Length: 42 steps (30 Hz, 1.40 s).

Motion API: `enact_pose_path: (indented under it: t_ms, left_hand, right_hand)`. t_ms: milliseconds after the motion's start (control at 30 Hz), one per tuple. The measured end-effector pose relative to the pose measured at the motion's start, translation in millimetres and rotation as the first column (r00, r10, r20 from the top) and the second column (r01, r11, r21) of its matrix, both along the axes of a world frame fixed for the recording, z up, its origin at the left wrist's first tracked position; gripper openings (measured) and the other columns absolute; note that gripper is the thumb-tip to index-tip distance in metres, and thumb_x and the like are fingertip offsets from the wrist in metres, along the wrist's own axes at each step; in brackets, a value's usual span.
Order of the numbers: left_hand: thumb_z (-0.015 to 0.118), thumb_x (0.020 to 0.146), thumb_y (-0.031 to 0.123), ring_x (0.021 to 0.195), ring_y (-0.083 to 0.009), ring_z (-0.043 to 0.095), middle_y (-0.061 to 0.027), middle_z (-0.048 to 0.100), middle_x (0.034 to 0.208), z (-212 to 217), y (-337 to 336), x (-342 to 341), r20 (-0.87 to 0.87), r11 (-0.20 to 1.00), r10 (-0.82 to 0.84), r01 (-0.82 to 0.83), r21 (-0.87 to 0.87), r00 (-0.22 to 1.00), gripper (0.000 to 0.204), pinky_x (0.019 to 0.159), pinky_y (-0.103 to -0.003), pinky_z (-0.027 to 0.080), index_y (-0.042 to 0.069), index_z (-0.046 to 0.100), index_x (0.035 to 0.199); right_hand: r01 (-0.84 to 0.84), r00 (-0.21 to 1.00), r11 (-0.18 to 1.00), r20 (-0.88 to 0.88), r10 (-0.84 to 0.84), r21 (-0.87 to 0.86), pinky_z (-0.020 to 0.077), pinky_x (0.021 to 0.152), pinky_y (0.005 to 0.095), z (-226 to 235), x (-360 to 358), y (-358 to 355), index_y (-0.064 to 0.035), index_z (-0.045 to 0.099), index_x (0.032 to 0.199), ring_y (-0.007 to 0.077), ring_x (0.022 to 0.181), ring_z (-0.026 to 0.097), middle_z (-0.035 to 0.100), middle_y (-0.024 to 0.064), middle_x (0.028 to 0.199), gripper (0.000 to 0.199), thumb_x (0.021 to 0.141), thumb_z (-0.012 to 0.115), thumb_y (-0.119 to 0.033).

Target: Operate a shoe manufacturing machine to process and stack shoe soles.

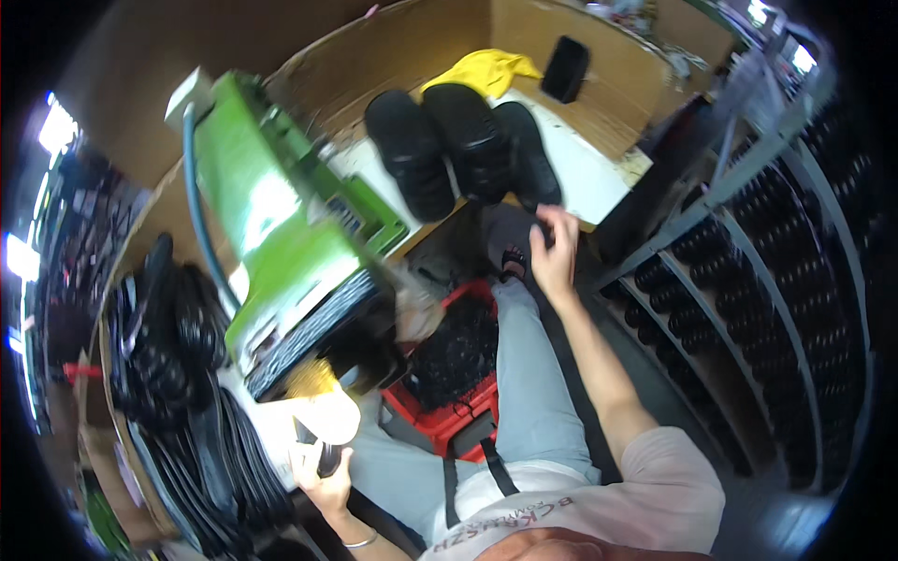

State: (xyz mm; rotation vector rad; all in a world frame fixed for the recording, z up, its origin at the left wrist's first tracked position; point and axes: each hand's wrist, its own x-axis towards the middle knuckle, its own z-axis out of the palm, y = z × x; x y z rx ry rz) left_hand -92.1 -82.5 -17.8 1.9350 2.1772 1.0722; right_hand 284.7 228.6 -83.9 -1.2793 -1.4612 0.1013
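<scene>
Low on the left, my left hand [323, 475] has its fingers curled around a small black piece [329, 458], only partly visible beside a bright glowing lamp [332, 416]. Glare hides the piece's full shape. Above it stands a green machine [281, 215] with a dark, shaded underside. My right hand [558, 248] is raised near the front edge of a white tabletop [585, 192], thumb and fingers apart with nothing between them. Closest to its fingertips is the rightmost of three black slippers [528, 154] lying side by side on that tabletop.
Cardboard walls [580, 103] enclose the tabletop, with a yellow cloth [482, 72] and a dark rounded object [566, 68] at the back. Between my legs sits a red crate [430, 421] of black scraps. Black strips [201, 467] are stacked left; a metal rack [739, 243] of black items stands right.
</scene>
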Motion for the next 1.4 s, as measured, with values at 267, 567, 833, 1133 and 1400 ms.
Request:
enact_pose_path:
  t_ms: [267, 567, 833, 1133, 1400]
  left_hand:
    - [0.091, 0.061, 0.027, 0.095, -0.0233, 0.058, -0.0107, 0.059, 0.098, -13, 45, 76, 0.869, 0.978, -0.187, 0.168, 0.122, 0.457, 0.055, 0.084, -0.034, 0.046, -0.003, 0.063, 0.097]
    - [0.077, 0.072, 0.005, 0.096, -0.0164, 0.061, -0.0093, 0.063, 0.106, -10, 107, 94, 0.903, 0.931, -0.354, 0.186, 0.315, 0.244, 0.045, 0.084, -0.029, 0.050, -0.005, 0.059, 0.112]
    - [0.085, 0.065, 0.044, 0.071, -0.0116, 0.044, -0.0025, 0.046, 0.080, -18, 92, 53, 0.843, 0.948, -0.306, 0.061, 0.313, 0.442, 0.058, 0.062, -0.025, 0.035, 0.000, 0.052, 0.081]
    - [0.086, 0.065, 0.028, 0.075, -0.0141, 0.047, -0.0045, 0.048, 0.083, -75, 58, -8, 0.911, 0.939, -0.343, 0.094, 0.331, 0.230, 0.047, 0.068, -0.026, 0.038, 0.003, 0.052, 0.086]
    - [0.083, 0.063, 0.009, 0.086, -0.0233, 0.066, -0.0117, 0.066, 0.088, -60, 92, 22, 0.438, 0.950, -0.163, 0.260, -0.172, 0.884, 0.033, 0.091, -0.038, 0.048, 0.001, 0.062, 0.087]
  right_hand:
    - [-0.808, 0.222, 0.588, -0.908, 0.356, 0.033, 0.0485, 0.095, 0.0371, -14, -54, -122, -0.0108, 0.022, 0.150, 0.0293, 0.130, 0.043, 0.028, 0.0115, 0.149, 0.106, 0.069, 0.085, -0.034]
    - [-0.607, 0.605, 0.794, -0.623, 0.496, 0.043, 0.0483, 0.093, 0.0330, 27, -30, -79, -0.0006, 0.032, 0.143, 0.0247, 0.119, 0.050, 0.038, 0.0098, 0.137, 0.088, 0.072, 0.083, -0.009]
    - [-0.604, 0.711, 0.795, -0.484, 0.510, -0.049, 0.0484, 0.094, 0.0346, 18, -68, -93, 0.0041, 0.034, 0.142, 0.0238, 0.120, 0.049, 0.040, 0.0110, 0.137, 0.087, 0.073, 0.082, -0.013]
    - [-0.531, 0.815, 0.845, -0.233, 0.531, 0.067, 0.0492, 0.078, 0.0347, 5, -109, -112, 0.0082, 0.052, 0.127, 0.0278, 0.088, 0.060, 0.062, 0.0146, 0.098, 0.069, 0.072, 0.083, -0.020]
    - [-0.515, 0.857, 0.845, 0.096, 0.506, 0.145, 0.0499, 0.090, 0.0425, 45, -122, -124, 0.0113, 0.059, 0.113, 0.0405, 0.103, 0.061, 0.062, 0.0248, 0.114, 0.057, 0.063, 0.080, -0.004]
